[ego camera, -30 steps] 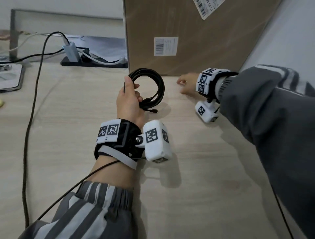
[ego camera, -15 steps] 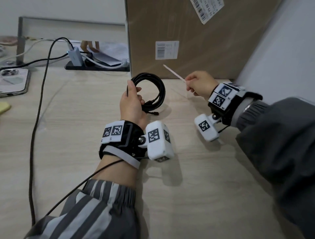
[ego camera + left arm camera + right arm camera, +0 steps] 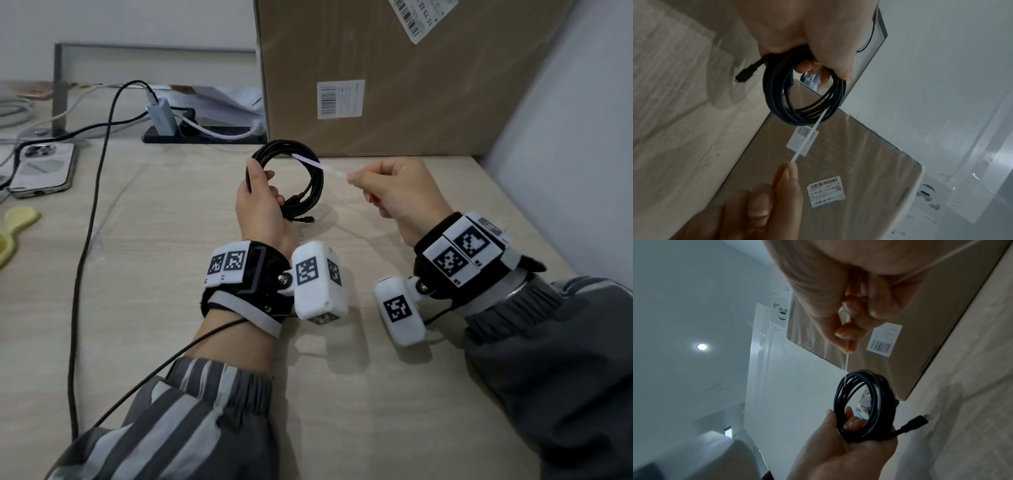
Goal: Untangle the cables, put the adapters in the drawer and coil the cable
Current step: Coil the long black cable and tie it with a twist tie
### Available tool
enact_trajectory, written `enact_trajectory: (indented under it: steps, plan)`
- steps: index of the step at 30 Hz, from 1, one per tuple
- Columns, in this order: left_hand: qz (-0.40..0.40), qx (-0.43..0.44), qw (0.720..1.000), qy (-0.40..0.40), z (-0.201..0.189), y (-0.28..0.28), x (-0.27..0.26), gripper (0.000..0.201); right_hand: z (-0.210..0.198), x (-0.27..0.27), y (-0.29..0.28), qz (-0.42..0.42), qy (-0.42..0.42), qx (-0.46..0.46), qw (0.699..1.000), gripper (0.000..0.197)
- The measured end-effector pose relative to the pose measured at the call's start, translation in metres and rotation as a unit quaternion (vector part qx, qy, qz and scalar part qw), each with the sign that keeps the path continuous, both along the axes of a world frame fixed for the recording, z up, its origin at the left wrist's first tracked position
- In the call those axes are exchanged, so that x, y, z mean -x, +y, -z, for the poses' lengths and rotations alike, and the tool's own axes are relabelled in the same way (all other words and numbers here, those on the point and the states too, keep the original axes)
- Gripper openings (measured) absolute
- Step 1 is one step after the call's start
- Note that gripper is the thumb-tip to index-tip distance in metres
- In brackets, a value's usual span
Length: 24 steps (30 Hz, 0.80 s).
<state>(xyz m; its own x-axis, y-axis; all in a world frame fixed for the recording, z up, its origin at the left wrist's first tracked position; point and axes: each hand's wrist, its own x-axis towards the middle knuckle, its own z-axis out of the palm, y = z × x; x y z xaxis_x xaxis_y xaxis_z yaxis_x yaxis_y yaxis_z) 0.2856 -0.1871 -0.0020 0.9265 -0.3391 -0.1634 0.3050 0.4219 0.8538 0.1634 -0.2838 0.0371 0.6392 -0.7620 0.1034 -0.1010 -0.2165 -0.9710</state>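
My left hand (image 3: 262, 192) grips a coiled black cable (image 3: 317, 178) and holds the ring upright just above the table. The cable's plug (image 3: 306, 219) sticks out below the hand. To its right, my right hand (image 3: 354, 179) pinches a thin white tie strip (image 3: 322, 167) between thumb and forefinger. The strip's free end lies across the top of the coil. The left wrist view shows the coil (image 3: 777, 104) with the strip (image 3: 809, 136) reaching it from my right fingertips (image 3: 786, 177). The right wrist view has the strip (image 3: 846, 360) running down to the coil (image 3: 875, 386). No adapters or drawer are in view.
A big cardboard box (image 3: 411, 85) stands right behind the hands, with a grey wall (image 3: 565, 137) to the right. At the back left are a charger block on a black base (image 3: 161, 116), a phone (image 3: 44, 168) and a long dark cable (image 3: 82, 240). A yellow object (image 3: 13, 222) lies at the left edge.
My right hand picked up the white strip beside the box and brought it left to the coil. My left hand kept holding the coil in place.
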Motion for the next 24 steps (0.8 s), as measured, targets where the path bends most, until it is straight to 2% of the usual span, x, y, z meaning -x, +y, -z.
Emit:
enact_trajectory:
  steps: [4,7,11,13,18,22,24]
  plan:
    - [0.020,0.006,1.000,-0.006,-0.004,-0.002,0.008,0.036,0.002,-0.001,0.004,0.004,0.038,-0.017,0.999,0.017]
    - [0.049,0.012,0.999,-0.008,-0.007,-0.005,0.016,0.036,0.005,-0.004,0.009,0.001,0.023,-0.052,0.998,0.015]
    - [0.118,0.039,0.992,0.017,-0.009,-0.008,0.027,0.054,0.007,-0.006,0.018,-0.029,-0.028,-0.095,0.995,0.012]
    - [0.137,0.042,0.989,0.018,-0.009,-0.008,0.029,0.059,0.007,-0.006,0.021,-0.042,-0.037,-0.088,0.995,0.010]
    - [0.151,0.021,0.988,0.004,-0.008,-0.004,0.025,0.048,0.009,-0.007,0.024,-0.052,-0.015,-0.060,0.997,0.012]
    - [0.147,0.006,0.989,0.002,-0.009,-0.005,0.024,0.047,0.010,-0.004,0.022,-0.042,0.013,-0.003,0.999,0.009]
    - [0.145,0.008,0.989,0.010,-0.008,-0.005,0.024,0.052,0.010,-0.003,0.020,-0.044,0.039,0.041,0.997,0.018]
